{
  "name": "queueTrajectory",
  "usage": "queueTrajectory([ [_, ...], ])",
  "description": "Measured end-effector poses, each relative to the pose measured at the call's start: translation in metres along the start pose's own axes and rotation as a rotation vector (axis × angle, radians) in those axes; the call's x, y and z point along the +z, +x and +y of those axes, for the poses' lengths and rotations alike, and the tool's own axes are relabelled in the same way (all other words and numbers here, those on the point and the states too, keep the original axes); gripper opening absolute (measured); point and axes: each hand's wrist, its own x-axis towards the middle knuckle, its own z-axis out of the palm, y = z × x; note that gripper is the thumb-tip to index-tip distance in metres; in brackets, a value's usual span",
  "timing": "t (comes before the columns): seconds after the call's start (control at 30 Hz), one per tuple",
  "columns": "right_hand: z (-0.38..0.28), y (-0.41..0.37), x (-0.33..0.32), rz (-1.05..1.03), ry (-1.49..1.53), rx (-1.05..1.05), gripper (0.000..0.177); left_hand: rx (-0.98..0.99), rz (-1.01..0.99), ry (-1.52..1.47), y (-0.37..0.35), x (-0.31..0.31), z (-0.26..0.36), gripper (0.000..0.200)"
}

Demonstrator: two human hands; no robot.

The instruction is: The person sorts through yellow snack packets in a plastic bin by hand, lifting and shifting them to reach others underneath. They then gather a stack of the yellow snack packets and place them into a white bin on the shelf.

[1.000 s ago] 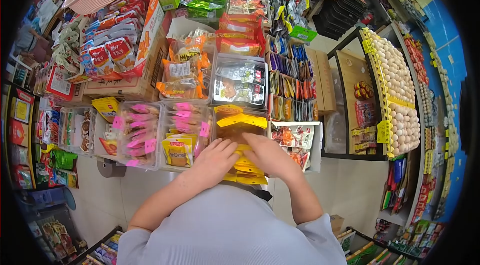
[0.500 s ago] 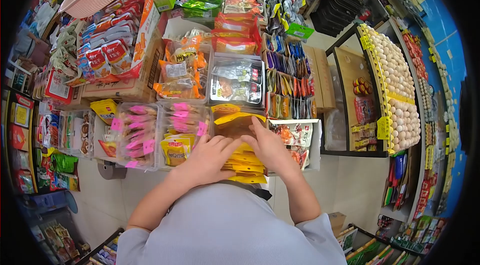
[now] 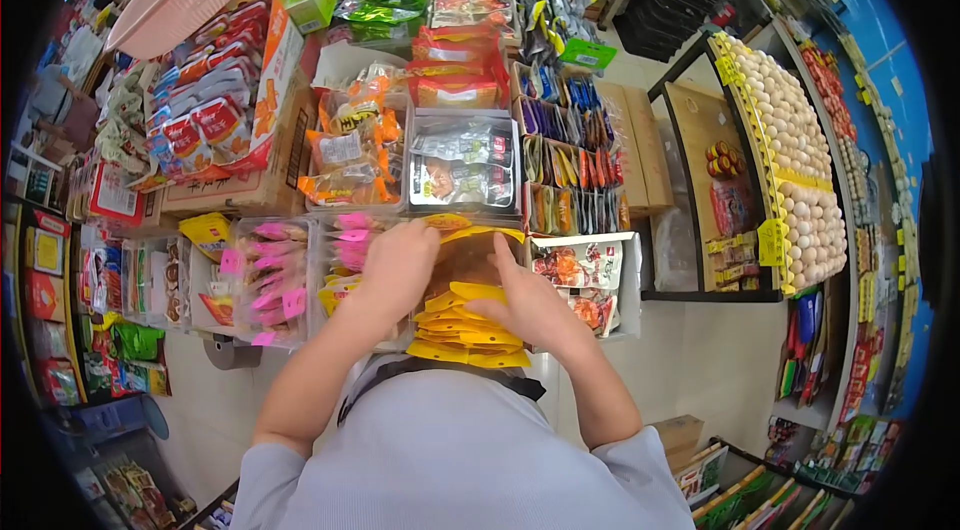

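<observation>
In front of me, a clear bin (image 3: 465,260) holds a stack of yellow packets (image 3: 462,325) in its near part. Another yellow packet (image 3: 480,231) stands against its back wall. My left hand (image 3: 398,268) is at the bin's left side, its fingertips bent down and hidden. My right hand (image 3: 530,302) is over the bin's right side, index finger stretched toward the back packet. Its thumb points left over the stack, apart from the fingers, so this hand is open.
Left of the bin are tubs of pink-labelled packs (image 3: 275,280). On the right sits a white box of meat packs (image 3: 590,270). Farther right, a black-framed rack (image 3: 690,200) stands beside trays of eggs (image 3: 785,160). Snack boxes fill the back.
My left hand has moved back and left, off the yellow stack to the bin's left side. My right thumb has shifted lower, and more of the stack shows.
</observation>
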Motion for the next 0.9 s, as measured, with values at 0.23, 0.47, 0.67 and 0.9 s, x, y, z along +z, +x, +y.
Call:
queueTrajectory([
  [0.23,-0.004,0.003,-0.003,-0.028,0.019,0.037,0.105,-0.096,-0.137,-0.291,-0.022,-0.016,0.001,0.013],
  [0.47,0.003,0.001,0.0,-0.001,-0.053,-0.099,0.069,0.006,-0.225,-0.308,-0.023,-0.009,0.013,0.035],
  [0.67,0.014,0.004,0.004,0.011,-0.081,-0.202,0.055,0.108,-0.338,-0.299,-0.035,-0.001,0.018,0.042],
  [0.9,0.009,0.003,0.0,0.083,-0.095,-0.238,0.049,0.138,-0.525,-0.365,-0.025,-0.023,0.019,0.067],
])
